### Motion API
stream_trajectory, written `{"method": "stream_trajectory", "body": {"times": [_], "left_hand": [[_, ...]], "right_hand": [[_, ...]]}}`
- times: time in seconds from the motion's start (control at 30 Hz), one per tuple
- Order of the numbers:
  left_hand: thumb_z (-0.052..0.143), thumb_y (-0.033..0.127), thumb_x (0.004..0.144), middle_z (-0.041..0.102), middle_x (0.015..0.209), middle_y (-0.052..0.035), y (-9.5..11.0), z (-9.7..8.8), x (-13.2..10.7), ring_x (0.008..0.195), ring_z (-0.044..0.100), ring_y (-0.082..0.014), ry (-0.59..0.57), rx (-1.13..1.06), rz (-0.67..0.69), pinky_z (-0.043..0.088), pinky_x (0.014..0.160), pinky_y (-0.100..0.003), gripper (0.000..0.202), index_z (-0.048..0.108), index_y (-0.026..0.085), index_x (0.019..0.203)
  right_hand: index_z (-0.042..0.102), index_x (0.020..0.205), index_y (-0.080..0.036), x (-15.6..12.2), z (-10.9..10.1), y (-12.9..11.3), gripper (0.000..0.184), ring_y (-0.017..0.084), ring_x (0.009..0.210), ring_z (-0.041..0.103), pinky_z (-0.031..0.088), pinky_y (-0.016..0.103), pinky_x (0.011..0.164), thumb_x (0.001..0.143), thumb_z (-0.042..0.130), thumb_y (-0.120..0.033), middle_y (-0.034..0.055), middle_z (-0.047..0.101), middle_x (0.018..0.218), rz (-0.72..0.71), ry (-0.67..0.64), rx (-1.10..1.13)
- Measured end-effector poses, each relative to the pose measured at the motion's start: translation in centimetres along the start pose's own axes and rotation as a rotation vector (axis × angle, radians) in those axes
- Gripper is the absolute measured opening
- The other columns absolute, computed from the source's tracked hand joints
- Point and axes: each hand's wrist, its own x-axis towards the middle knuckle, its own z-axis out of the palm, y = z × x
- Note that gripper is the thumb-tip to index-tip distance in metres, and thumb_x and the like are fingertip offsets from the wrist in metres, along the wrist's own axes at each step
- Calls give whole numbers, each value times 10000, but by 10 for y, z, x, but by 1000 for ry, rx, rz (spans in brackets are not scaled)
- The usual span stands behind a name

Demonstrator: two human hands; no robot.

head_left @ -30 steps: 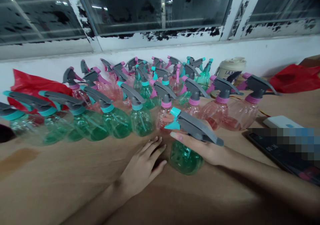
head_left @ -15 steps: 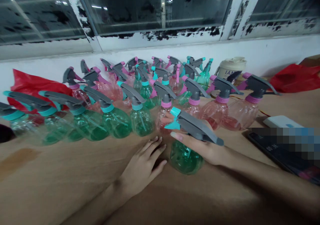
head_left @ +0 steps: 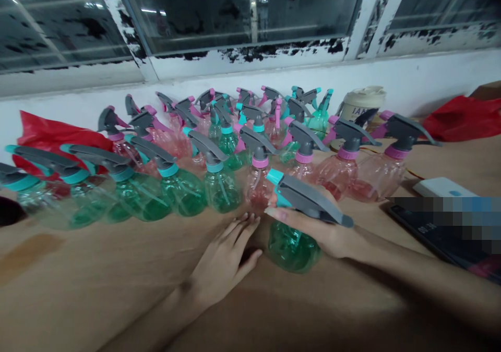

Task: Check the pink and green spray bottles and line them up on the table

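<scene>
My right hand (head_left: 321,229) is wrapped around the neck of a green spray bottle (head_left: 293,250) with a grey head and turquoise nozzle. One fingertip shows in front of its turquoise trigger (head_left: 282,198); the other fingers are mostly hidden behind the head. Flat on the tabletop, left of this bottle, lies my left hand (head_left: 225,261), fingers stretched out and holding nothing. Beyond it stands a green spray bottle (head_left: 223,190) with a turquoise collar. Just behind the held bottle is a pink spray bottle (head_left: 258,187) with a purple collar.
Several more green and pink spray bottles (head_left: 183,193) stand in rows toward the wall. Red plastic bags (head_left: 62,133) lie at far left and far right. A pale bucket (head_left: 362,101) is at the back. At right are a white box (head_left: 442,186) and a phone (head_left: 422,232).
The turquoise trigger of the held bottle has moved back toward its neck, under my right fingers. My left hand has stayed in place.
</scene>
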Motion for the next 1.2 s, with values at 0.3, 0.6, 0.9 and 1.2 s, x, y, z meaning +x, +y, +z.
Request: {"method": "stream_trajectory", "body": {"times": [0.3,0.6,0.9,1.2], "left_hand": [[437,338,971,531,1336,-154,-1,2,-1,1255,481,-281,23,8,23,431,1015,-458,459,355,128,1370],[445,338,967,531,1341,-138,0,1,-1,1271,465,-266,11,13,17,415,1037,-436,429,404,127,1338],[438,337,971,519,1355,-145,-1,0,0,1270,467,-267,7,19,31,415,1035,-449,435,388,125,1347],[443,331,967,530,1340,-148,-1,1,0,1267,469,-270,24,-1,27,415,1034,-449,437,397,120,1346]], "right_hand": [[654,1057,-248,1,-1,0,250,144,600,560,483,289,566,833,606,-350,-6,647,765,-32,33,-112],[661,929,-238,1,-1,1,160,148,588,527,453,293,552,837,609,-358,-15,583,699,-42,47,-116],[643,1099,-232,0,-1,3,277,147,688,587,500,290,643,846,611,-341,3,675,857,-60,33,-101],[644,1025,-228,1,0,0,211,158,814,639,517,295,733,826,637,-295,15,685,963,-17,14,38]]}}
